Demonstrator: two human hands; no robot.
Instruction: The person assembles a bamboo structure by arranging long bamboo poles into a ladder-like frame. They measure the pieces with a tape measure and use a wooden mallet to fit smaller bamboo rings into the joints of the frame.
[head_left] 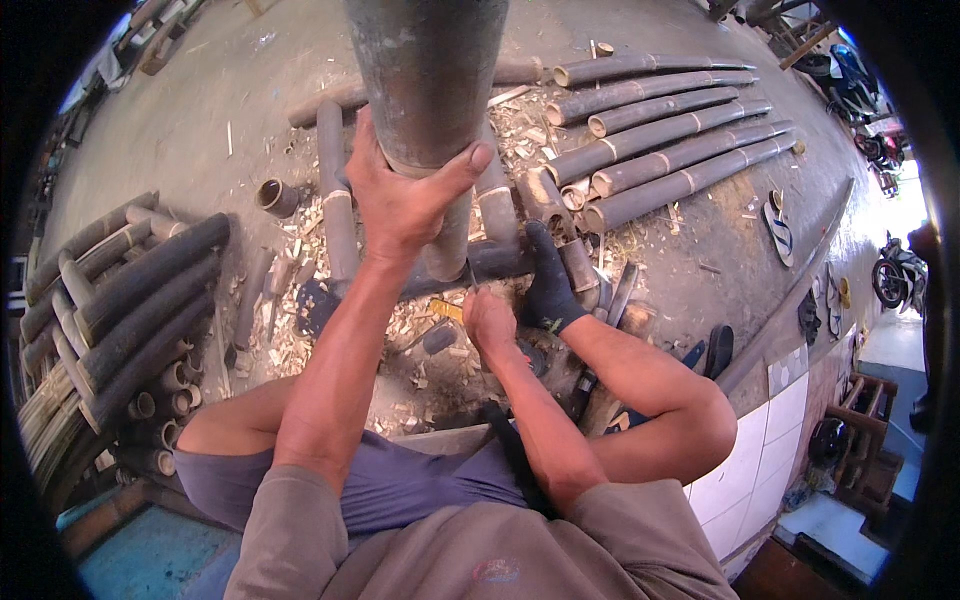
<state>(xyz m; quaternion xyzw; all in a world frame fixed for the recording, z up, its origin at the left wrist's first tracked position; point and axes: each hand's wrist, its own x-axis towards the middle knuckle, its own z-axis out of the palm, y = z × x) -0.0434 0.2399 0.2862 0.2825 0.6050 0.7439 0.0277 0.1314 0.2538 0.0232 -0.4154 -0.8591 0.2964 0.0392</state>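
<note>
A thick dark bamboo pole (430, 80) rises toward the top edge, its lower end close to my right hand. My left hand (395, 205) grips it from below at a pale node ring, thumb on the right side, fingers partly hidden behind. Closed in a fist, my right hand (490, 322) holds a tool whose thin blade (472, 275) points up against the pole's lower end; the handle is hidden in the fist. Just left of that fist lies a yellow object (447, 310). A dark bamboo piece (500, 260) lies crosswise beneath the pole.
Several cut bamboo poles (670, 145) lie side by side at the right, and a bamboo stack (150, 300) stands at the left. Wood shavings (290, 340) cover the floor around my feet. A short bamboo cup (278, 198) and sandals (778, 228) lie about.
</note>
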